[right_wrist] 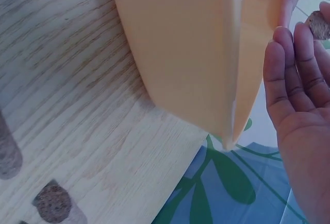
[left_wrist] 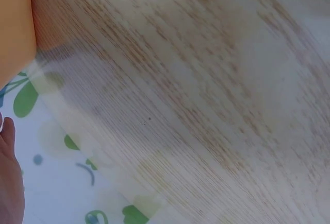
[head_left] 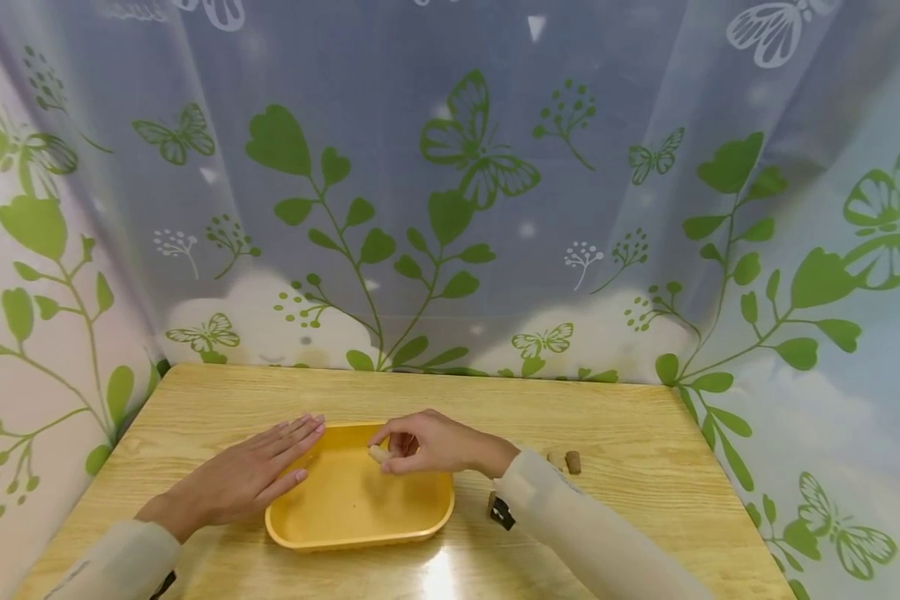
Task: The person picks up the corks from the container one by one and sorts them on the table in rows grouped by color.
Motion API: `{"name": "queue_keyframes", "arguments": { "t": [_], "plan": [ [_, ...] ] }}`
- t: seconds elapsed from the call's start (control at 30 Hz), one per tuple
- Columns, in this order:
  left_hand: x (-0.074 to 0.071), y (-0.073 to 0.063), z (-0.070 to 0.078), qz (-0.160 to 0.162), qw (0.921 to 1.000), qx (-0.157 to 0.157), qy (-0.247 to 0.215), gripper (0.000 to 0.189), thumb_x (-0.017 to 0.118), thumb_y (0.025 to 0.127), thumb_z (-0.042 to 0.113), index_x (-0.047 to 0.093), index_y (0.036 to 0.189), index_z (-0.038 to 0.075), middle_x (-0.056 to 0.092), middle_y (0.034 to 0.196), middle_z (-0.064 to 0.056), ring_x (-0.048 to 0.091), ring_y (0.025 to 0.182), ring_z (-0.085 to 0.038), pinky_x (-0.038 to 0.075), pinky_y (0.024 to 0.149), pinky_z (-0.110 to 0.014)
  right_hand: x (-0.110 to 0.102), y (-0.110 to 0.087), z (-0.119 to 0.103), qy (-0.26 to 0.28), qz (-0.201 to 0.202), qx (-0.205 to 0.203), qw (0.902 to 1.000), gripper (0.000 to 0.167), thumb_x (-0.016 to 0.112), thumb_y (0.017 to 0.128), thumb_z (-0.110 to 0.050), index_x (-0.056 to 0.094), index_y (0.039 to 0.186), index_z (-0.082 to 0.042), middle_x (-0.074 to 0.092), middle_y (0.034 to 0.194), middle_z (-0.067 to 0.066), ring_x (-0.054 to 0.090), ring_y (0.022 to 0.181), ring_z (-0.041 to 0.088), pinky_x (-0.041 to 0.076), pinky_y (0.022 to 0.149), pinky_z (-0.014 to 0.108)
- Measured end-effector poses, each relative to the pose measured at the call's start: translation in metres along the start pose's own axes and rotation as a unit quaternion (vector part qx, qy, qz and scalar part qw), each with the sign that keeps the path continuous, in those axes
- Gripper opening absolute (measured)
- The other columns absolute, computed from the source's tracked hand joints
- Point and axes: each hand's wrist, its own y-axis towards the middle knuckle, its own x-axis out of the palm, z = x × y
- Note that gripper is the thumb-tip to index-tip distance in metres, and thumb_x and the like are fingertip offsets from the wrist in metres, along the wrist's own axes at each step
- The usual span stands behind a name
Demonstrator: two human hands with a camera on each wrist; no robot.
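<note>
My right hand point(head_left: 435, 443) pinches a cork stopper point(head_left: 379, 454) between thumb and fingers, over the yellow plastic tray point(head_left: 352, 523). In the right wrist view the round, speckled end of that cork point(right_wrist: 319, 26) shows at the fingertips, above the tray's side wall point(right_wrist: 175, 44). My left hand point(head_left: 251, 471) lies with straight fingers across the tray's left rim. Only part of a hand point(left_wrist: 10, 172) appears at the left edge of the left wrist view, below the tray's orange-looking wall point(left_wrist: 15, 23).
Right of the tray, partly behind the right sleeve, a brown cork point(head_left: 573, 462) stands on the wooden table point(head_left: 630, 508), with a paler piece point(head_left: 555, 459) beside it. A curtain point(head_left: 390, 167) printed with leaves and butterflies surrounds the table's back and sides.
</note>
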Motion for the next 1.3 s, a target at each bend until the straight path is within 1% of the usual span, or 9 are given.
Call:
{"name": "queue_keyframes", "arguments": {
  "t": [0.1, 0.27, 0.43, 0.57, 0.7, 0.77, 0.93, 1.1, 1.3],
  "plan": [
    [0.000, 0.000, -0.001, 0.002, 1.0000, 0.001, 0.002, 0.062, 0.053, 0.116, 0.033, 0.037, 0.171, 0.007, 0.038, 0.176, -0.012, 0.043, 0.158, -0.036, -0.005, 0.132, -0.013, -0.001, -0.005, 0.001, 0.017, 0.003, 0.008, 0.9998, 0.038, 0.078, 0.104, -0.023, 0.072, 0.138, -0.007, 0.075, 0.100, -0.003, 0.068, 0.091, -0.003, 0.060, 0.091, 0.020],
    [0.001, 0.000, -0.002, -0.004, 1.0000, -0.002, -0.001, 0.063, 0.052, 0.117, 0.035, 0.036, 0.171, 0.007, 0.037, 0.177, -0.011, 0.042, 0.159, -0.035, -0.005, 0.132, -0.014, -0.002, -0.013, 0.003, 0.025, 0.021, 0.023, 0.9992, 0.037, 0.082, 0.101, -0.026, 0.075, 0.133, -0.010, 0.075, 0.104, -0.006, 0.069, 0.093, -0.002, 0.061, 0.092, 0.021],
    [0.002, 0.000, -0.002, -0.009, 0.9999, -0.006, -0.005, 0.063, 0.050, 0.117, 0.037, 0.034, 0.172, 0.009, 0.035, 0.178, -0.010, 0.040, 0.160, -0.034, -0.005, 0.132, -0.013, -0.003, -0.022, 0.006, 0.019, 0.042, 0.021, 0.9987, 0.036, 0.083, 0.100, -0.030, 0.077, 0.131, -0.013, 0.076, 0.115, -0.005, 0.070, 0.099, 0.001, 0.061, 0.096, 0.026],
    [0.001, 0.000, -0.002, -0.007, 1.0000, 0.000, -0.003, 0.064, 0.051, 0.117, 0.035, 0.034, 0.172, 0.007, 0.035, 0.178, -0.011, 0.041, 0.160, -0.035, -0.005, 0.132, -0.013, -0.004, -0.028, 0.008, 0.008, 0.059, 0.020, 0.9980, 0.036, 0.084, 0.100, -0.033, 0.078, 0.130, -0.015, 0.076, 0.117, -0.005, 0.071, 0.104, 0.005, 0.062, 0.099, 0.033],
    [0.001, 0.000, -0.003, -0.003, 1.0000, 0.006, 0.003, 0.064, 0.053, 0.117, 0.033, 0.035, 0.171, 0.006, 0.035, 0.178, -0.012, 0.043, 0.159, -0.036, -0.005, 0.132, -0.013, -0.005, -0.036, 0.008, -0.005, 0.076, 0.023, 0.9968, 0.035, 0.085, 0.098, -0.034, 0.079, 0.128, -0.017, 0.077, 0.117, -0.006, 0.074, 0.108, 0.012, 0.062, 0.101, 0.037],
    [0.001, -0.001, -0.003, -0.002, 1.0000, 0.007, 0.005, 0.063, 0.053, 0.117, 0.033, 0.035, 0.171, 0.005, 0.036, 0.177, -0.012, 0.043, 0.159, -0.036, -0.005, 0.131, -0.013, -0.005, -0.041, 0.007, -0.008, 0.081, 0.028, 0.9963, 0.035, 0.085, 0.098, -0.035, 0.079, 0.128, -0.018, 0.077, 0.117, -0.006, 0.074, 0.110, 0.019, 0.062, 0.102, 0.039],
    [0.000, 0.000, -0.002, 0.004, 0.9999, 0.014, 0.008, 0.063, 0.054, 0.116, 0.032, 0.037, 0.170, 0.004, 0.036, 0.177, -0.013, 0.043, 0.159, -0.035, -0.004, 0.132, -0.013, -0.006, -0.056, 0.005, -0.007, 0.096, 0.041, 0.9945, 0.036, 0.086, 0.097, -0.038, 0.080, 0.127, -0.019, 0.076, 0.116, -0.008, 0.073, 0.111, 0.030, 0.061, 0.102, 0.044],
    [0.001, 0.000, -0.003, 0.007, 0.9997, 0.017, 0.013, 0.063, 0.054, 0.116, 0.031, 0.037, 0.170, 0.004, 0.037, 0.177, -0.014, 0.043, 0.158, -0.035, -0.004, 0.132, -0.014, -0.007, -0.072, 0.008, -0.008, 0.111, 0.044, 0.9928, 0.036, 0.087, 0.096, -0.038, 0.080, 0.127, -0.021, 0.077, 0.116, -0.010, 0.073, 0.111, 0.028, 0.061, 0.103, 0.046],
    [0.002, -0.001, -0.003, 0.004, 0.9999, 0.011, 0.008, 0.063, 0.053, 0.117, 0.031, 0.035, 0.171, 0.004, 0.036, 0.177, -0.014, 0.042, 0.159, -0.035, -0.004, 0.132, -0.013, -0.007, -0.090, 0.012, -0.015, 0.122, 0.048, 0.9912, 0.037, 0.086, 0.096, -0.041, 0.080, 0.127, -0.023, 0.077, 0.118, -0.010, 0.073, 0.110, 0.017, 0.061, 0.102, 0.050]
  ]
}}
